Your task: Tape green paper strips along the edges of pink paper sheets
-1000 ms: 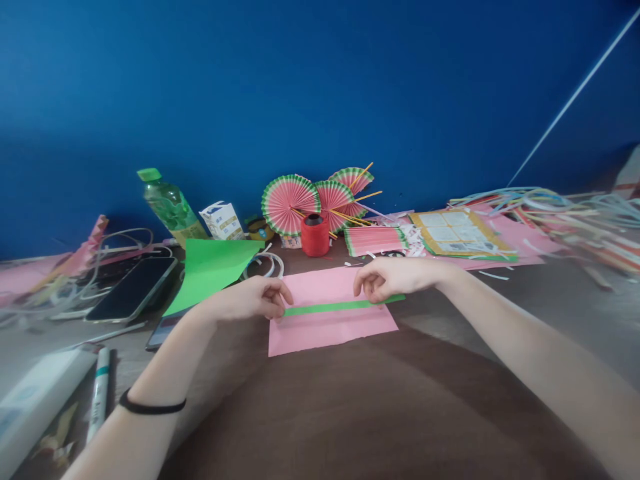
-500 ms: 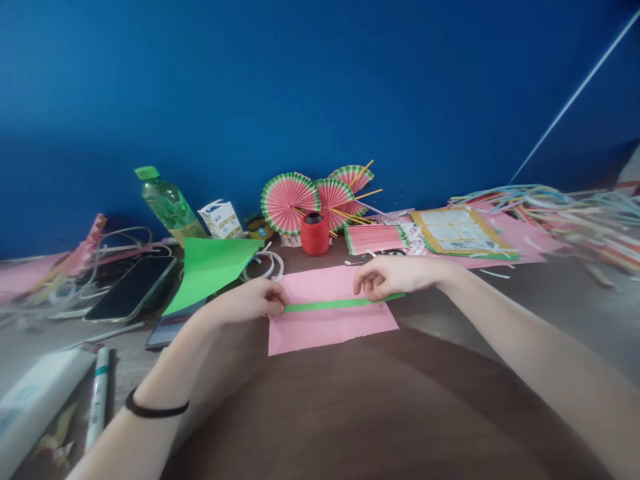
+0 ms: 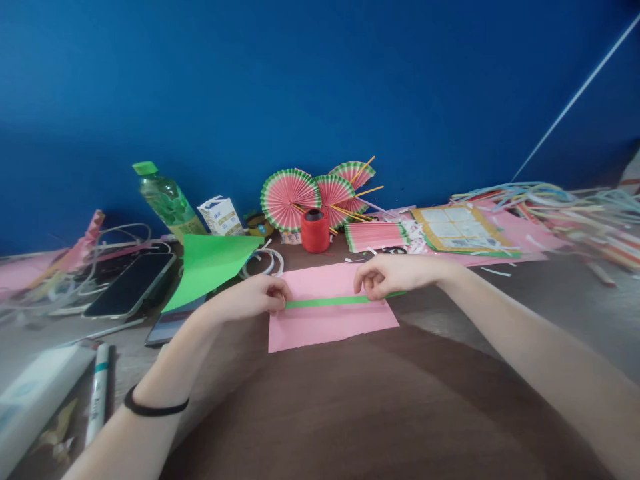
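Observation:
A narrow green paper strip (image 3: 327,302) lies lengthwise across a pink sheet of paper (image 3: 333,327) on the dark table. At the strip's left end, my left hand (image 3: 260,295) is closed, thumb and fingers pinching it. My right hand (image 3: 383,277) grips the strip near its right end with curled fingers, and a short green tip sticks out past them. Both hands rest over the pink sheet's side edges. Just beyond the sheet stands a spool of red thread (image 3: 315,233).
Pleated pink-and-green paper fans (image 3: 290,200) lean at the back wall. Leftward are a green bottle (image 3: 167,200), a small carton (image 3: 221,217), a green sheet (image 3: 213,267), a phone (image 3: 131,283) and a marker (image 3: 98,393). A yellow-edged packet (image 3: 463,230) and loose strips lie at right.
Both hands hold nearly the same places on the strip. The strip sits very slightly higher in view, along with a small camera shift.

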Motion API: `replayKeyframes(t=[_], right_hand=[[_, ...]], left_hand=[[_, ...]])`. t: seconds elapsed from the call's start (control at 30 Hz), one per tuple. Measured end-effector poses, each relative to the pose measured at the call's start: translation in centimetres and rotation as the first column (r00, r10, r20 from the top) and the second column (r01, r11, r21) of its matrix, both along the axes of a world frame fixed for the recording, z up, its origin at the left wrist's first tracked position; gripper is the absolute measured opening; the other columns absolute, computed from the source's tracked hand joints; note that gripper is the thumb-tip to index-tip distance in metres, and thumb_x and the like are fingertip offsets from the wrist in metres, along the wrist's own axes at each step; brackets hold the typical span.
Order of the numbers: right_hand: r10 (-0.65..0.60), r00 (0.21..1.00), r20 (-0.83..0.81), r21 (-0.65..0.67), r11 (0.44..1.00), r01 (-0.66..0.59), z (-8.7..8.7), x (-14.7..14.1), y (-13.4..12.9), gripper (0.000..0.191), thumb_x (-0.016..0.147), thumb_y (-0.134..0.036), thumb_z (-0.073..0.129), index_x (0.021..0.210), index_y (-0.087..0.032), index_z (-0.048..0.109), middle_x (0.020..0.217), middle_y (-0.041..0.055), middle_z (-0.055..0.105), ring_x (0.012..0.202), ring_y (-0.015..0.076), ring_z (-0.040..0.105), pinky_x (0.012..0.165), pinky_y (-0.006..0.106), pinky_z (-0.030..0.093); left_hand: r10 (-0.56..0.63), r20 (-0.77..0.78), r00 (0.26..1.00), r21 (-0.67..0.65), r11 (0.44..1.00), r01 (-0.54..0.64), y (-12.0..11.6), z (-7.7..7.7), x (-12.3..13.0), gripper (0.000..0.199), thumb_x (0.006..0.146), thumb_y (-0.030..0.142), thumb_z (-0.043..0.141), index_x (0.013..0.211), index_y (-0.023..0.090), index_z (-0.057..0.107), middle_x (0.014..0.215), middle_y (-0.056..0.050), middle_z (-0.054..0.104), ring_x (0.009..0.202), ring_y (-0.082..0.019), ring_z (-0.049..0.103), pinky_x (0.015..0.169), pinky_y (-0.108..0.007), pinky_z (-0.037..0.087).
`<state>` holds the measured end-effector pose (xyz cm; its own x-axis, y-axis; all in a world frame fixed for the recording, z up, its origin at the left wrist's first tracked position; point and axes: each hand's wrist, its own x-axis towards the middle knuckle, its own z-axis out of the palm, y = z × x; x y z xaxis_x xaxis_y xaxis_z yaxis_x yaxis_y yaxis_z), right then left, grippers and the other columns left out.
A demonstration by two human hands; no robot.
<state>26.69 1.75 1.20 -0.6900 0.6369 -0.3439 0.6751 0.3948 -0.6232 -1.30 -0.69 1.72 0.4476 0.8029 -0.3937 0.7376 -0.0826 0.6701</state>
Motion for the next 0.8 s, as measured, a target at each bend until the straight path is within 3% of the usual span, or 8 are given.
replayKeyframes(t=[0.1,0.23,0.47,0.8], right_hand=[[-0.008,1.0,-0.003,-0.017,1.0,0.008,0.0,0.0,0.0,0.03,0.067,-0.023,0.057,0.095,-0.014,0.063,0.079,0.0044,0.067,0.069,0.0138,0.06,0.062,0.022,0.043],[-0.018,1.0,-0.02,-0.068,0.998,0.017,-0.1,-0.1,0.1,0.026,0.067,-0.026,0.06,0.089,-0.013,0.064,0.081,0.0054,0.067,0.071,0.0143,0.061,0.064,0.023,0.045],[0.006,0.999,-0.04,-0.099,0.995,-0.01,-0.1,-0.2,0.0,0.019,0.067,-0.027,0.06,0.08,-0.014,0.063,0.073,0.0031,0.066,0.068,0.0141,0.06,0.062,0.023,0.044],[0.001,1.0,0.002,-0.017,1.0,-0.001,0.0,0.1,0.1,0.016,0.069,-0.029,0.059,0.078,-0.015,0.063,0.074,0.0031,0.067,0.071,0.0147,0.06,0.065,0.024,0.043]], left_hand=[[0.036,-0.006,0.999,-0.001,0.999,-0.036,0.1,-0.2,-0.1,0.024,0.06,0.024,0.052,0.082,0.018,0.059,0.062,0.003,0.056,0.064,-0.013,0.053,0.06,-0.023,0.039],[0.026,-0.031,0.999,-0.012,1.0,-0.026,0.5,-0.8,-0.3,0.019,0.058,0.029,0.056,0.073,0.018,0.061,0.066,0.001,0.06,0.066,-0.014,0.056,0.061,-0.024,0.04],[0.001,-0.14,0.99,0.081,0.997,0.011,0.5,-1.2,-0.1,0.019,0.059,0.033,0.054,0.068,0.018,0.062,0.064,0.0,0.062,0.066,-0.016,0.056,0.063,-0.026,0.039],[-0.014,-0.117,0.993,0.12,0.992,0.028,0.6,-1.5,0.0,0.02,0.062,0.034,0.054,0.069,0.018,0.062,0.066,0.0,0.063,0.068,-0.017,0.056,0.064,-0.026,0.04]])
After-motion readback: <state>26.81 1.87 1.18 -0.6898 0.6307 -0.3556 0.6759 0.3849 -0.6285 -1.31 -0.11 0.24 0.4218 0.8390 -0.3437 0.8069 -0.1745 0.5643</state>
